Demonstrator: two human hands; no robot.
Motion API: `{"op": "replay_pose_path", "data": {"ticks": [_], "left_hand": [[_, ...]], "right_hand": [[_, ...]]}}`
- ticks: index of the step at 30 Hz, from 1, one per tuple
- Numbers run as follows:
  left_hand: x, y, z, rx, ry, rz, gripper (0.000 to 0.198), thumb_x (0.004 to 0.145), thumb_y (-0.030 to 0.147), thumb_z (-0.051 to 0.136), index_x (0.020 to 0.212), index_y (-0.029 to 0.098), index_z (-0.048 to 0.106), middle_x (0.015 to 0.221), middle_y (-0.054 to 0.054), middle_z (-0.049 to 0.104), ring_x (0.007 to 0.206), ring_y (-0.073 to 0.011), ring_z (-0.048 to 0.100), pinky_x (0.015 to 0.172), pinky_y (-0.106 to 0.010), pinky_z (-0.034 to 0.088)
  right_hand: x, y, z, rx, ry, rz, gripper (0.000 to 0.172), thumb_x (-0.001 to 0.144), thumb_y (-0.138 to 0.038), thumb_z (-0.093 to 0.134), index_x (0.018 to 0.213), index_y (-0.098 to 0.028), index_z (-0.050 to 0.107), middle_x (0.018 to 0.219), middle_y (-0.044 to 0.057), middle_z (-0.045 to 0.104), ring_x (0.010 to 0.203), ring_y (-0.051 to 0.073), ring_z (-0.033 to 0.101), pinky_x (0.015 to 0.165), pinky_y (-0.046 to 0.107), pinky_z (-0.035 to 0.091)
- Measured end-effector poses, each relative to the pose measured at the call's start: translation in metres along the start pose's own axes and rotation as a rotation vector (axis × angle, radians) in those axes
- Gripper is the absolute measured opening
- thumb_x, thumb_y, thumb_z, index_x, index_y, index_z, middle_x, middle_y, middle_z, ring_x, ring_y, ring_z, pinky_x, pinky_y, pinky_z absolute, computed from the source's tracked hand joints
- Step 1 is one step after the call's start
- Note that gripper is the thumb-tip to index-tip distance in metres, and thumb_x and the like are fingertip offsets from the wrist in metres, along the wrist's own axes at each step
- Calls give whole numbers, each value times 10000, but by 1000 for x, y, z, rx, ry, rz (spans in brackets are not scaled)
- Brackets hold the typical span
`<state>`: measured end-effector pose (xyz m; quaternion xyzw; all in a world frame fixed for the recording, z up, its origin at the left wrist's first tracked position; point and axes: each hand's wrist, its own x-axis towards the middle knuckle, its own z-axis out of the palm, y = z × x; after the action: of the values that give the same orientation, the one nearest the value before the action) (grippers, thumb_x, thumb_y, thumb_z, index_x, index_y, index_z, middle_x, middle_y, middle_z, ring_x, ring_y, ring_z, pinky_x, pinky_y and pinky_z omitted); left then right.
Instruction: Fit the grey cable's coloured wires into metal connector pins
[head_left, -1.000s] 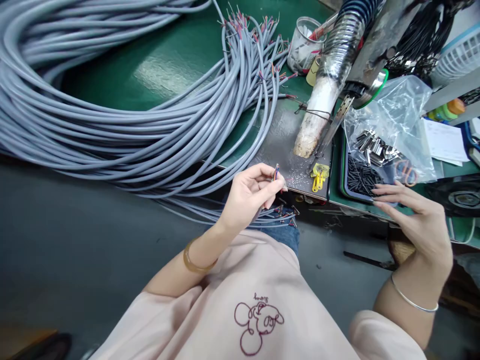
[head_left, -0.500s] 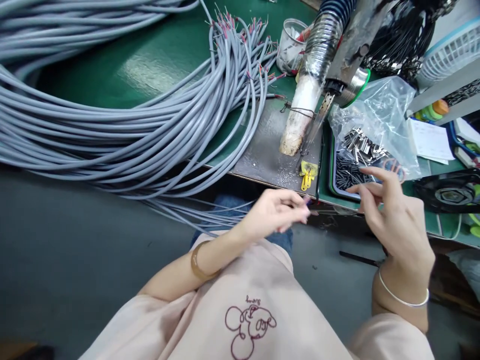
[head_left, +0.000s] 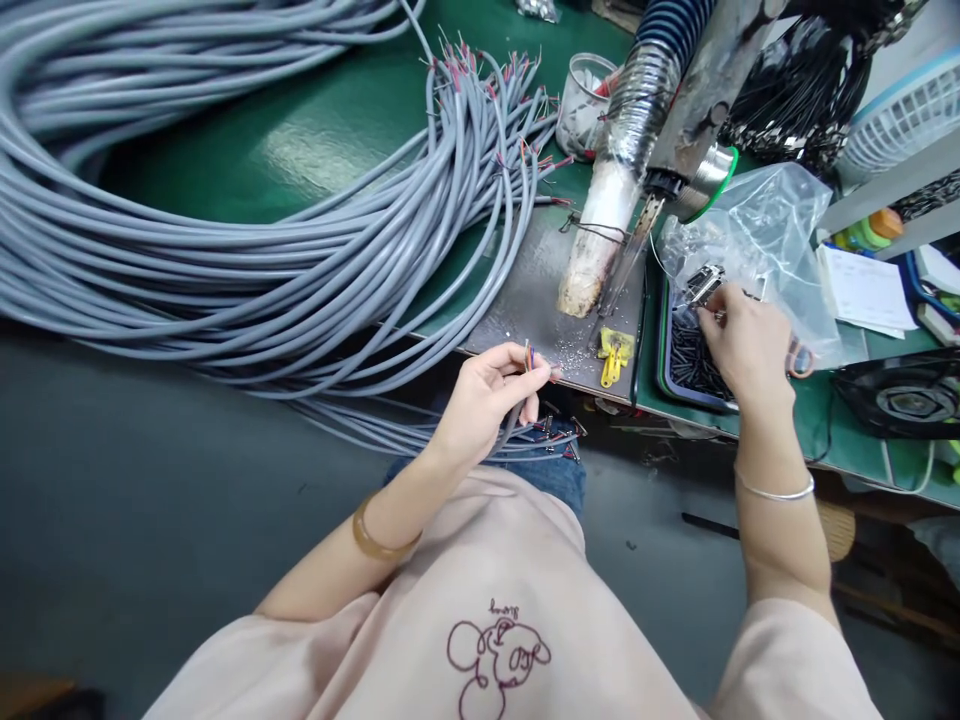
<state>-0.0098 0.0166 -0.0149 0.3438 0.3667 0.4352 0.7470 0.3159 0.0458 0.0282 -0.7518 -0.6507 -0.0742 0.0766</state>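
My left hand [head_left: 491,395] is closed on the end of a grey cable [head_left: 514,420], just off the bench's front edge. Thin coloured wires stick out past its thumb and forefinger. My right hand [head_left: 750,340] reaches into a tray [head_left: 664,375] that holds small metal connectors [head_left: 705,284] and short black tubes [head_left: 688,358]. Its fingers are bent down among the metal connectors, and their tips are partly hidden, so what they pinch is not visible. Several cables with connectors on their ends [head_left: 562,437] lie across my lap below the left hand.
A thick bundle of grey cables [head_left: 300,270] covers the bench's left side. A soldering iron [head_left: 637,240] and a foil-wrapped hose [head_left: 600,220] slant over a metal plate [head_left: 517,310]. A yellow clip [head_left: 615,358], solder spool [head_left: 709,185], plastic bag [head_left: 787,220] and black fan-like part [head_left: 907,395] are near.
My right hand has moved forward and left, down into the tray. My left hand has drawn back to the left with the cable, baring the connector ends on my lap.
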Motion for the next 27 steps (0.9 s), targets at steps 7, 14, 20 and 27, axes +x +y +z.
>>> {"op": "replay_pose_path", "data": {"ticks": [7,14,20,27], "left_hand": [[3,-3,-3,-14,-34,29,235,805,277,814,811,132,631,768,0,716,420,-30,554,435,-156,423],[6,-5,9,-25,-98,8,239,808,300,809,821,130,641,775,-16,730,402,-32,552,420,-157,436],[2,-1,16,63,-124,26,226,818,312,799,836,127,671,723,2,684,420,-22,549,430,-139,441],[-3,2,17,113,-183,-33,272,781,349,820,792,129,661,696,6,652,483,-57,610,465,-152,507]], "right_hand": [[-16,5,-21,251,182,45,50,840,-251,695,823,-215,663,884,47,730,761,170,644,734,330,495],[-86,-62,-39,1248,150,115,213,784,-218,825,742,-203,617,909,7,727,731,123,728,590,215,602],[-103,-101,-15,1473,-57,149,214,840,-223,784,769,-195,584,1001,2,722,671,99,747,681,216,665],[-98,-109,-2,1457,-66,97,191,837,-238,790,780,-195,613,944,-3,742,647,66,699,599,166,623]]}}
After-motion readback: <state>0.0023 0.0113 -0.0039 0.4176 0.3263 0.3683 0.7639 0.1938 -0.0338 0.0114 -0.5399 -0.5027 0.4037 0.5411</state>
